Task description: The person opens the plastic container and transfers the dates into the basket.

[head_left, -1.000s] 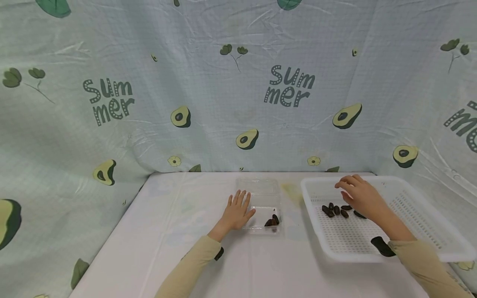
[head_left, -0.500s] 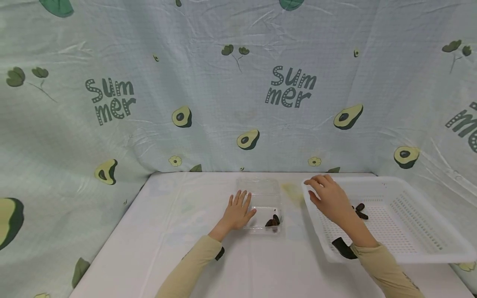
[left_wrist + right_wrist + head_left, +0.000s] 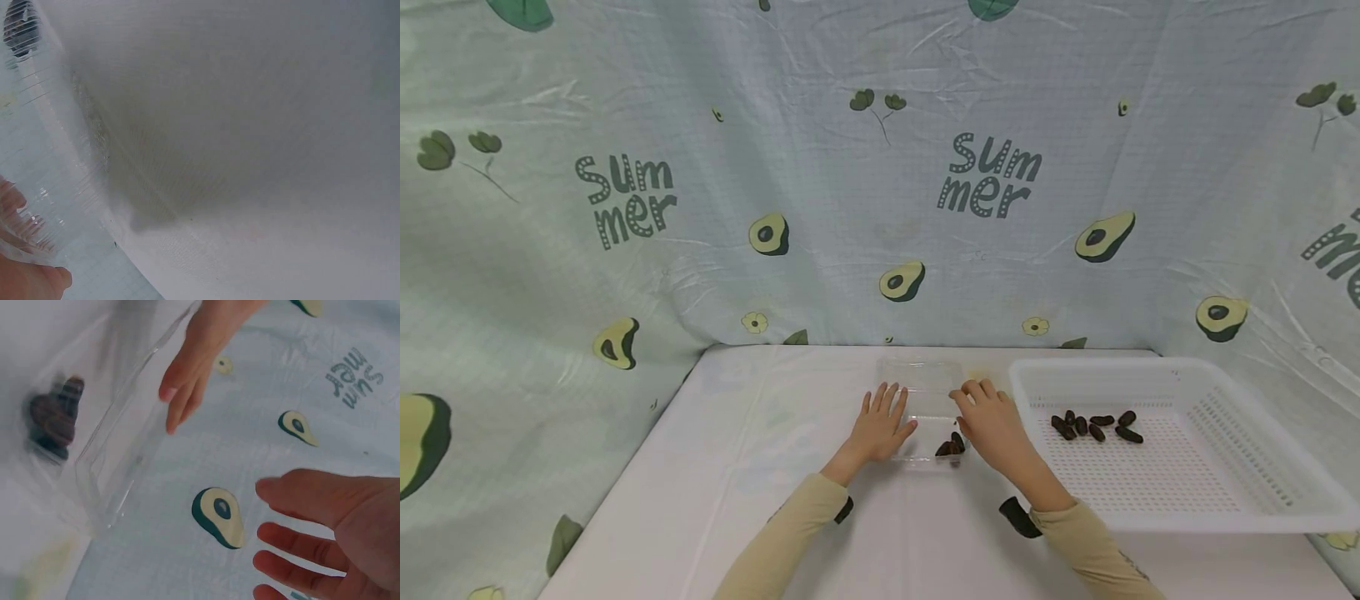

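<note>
A clear plastic clamshell box (image 3: 917, 429) lies with its lid (image 3: 919, 372) folded back on the white table. Several dark brown dates (image 3: 951, 446) sit at the box's right end, also visible through the plastic as dates (image 3: 55, 419) in the right wrist view. My left hand (image 3: 874, 429) rests on the left side of the box, fingers straight and spread. My right hand (image 3: 992, 425) is over the box's right edge. In the right wrist view, my right hand's fingers (image 3: 300, 540) and thumb stand apart with nothing between them.
A white perforated plastic basket (image 3: 1187, 492) stands to the right of the box, with several dates (image 3: 1097, 432) near its far left part. A printed cloth (image 3: 820, 167) hangs behind and beside the table (image 3: 715, 467).
My right hand has moved left from above the basket to the clear box, uncovering the dates in the basket. My left hand has stayed on the box.
</note>
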A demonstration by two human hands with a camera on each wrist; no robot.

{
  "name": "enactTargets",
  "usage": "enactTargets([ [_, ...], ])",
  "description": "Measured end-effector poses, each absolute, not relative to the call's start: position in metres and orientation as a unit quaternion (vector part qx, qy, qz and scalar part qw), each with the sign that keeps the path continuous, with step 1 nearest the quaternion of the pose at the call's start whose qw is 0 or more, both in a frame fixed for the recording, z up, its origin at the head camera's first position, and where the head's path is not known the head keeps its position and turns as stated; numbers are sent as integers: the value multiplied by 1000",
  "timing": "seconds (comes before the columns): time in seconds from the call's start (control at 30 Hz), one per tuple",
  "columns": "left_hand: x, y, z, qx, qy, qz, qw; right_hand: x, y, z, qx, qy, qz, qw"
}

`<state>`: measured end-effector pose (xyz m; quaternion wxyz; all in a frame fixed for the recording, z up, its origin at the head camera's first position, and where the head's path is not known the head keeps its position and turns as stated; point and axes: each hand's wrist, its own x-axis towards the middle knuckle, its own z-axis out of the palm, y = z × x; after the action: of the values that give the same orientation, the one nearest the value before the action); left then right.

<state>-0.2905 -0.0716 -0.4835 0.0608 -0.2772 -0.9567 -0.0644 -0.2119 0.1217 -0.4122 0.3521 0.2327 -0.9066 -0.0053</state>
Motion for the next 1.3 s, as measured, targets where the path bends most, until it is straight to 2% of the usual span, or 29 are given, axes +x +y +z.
enactTargets([
  [0.4, -303, -76, -499, -298, -944, -111, 90, -227, 103, -436, 230, -924, -90, 293],
  [0.67, -290, -73, -481, -281, -955, -72, 67, -232, 98, -453, 235, -930, -112, 259],
  [0.97, -292, -73, -481, -275, -957, -69, 59, -245, 99, -458, 230, -959, -72, 150],
  [1.13, -291, -72, -482, -278, -957, -65, 59, -253, 101, -461, 251, -960, -62, 108],
  [1.3, -289, -71, -480, -278, -956, -68, 62, -269, 110, -476, 297, -947, -47, 112],
])
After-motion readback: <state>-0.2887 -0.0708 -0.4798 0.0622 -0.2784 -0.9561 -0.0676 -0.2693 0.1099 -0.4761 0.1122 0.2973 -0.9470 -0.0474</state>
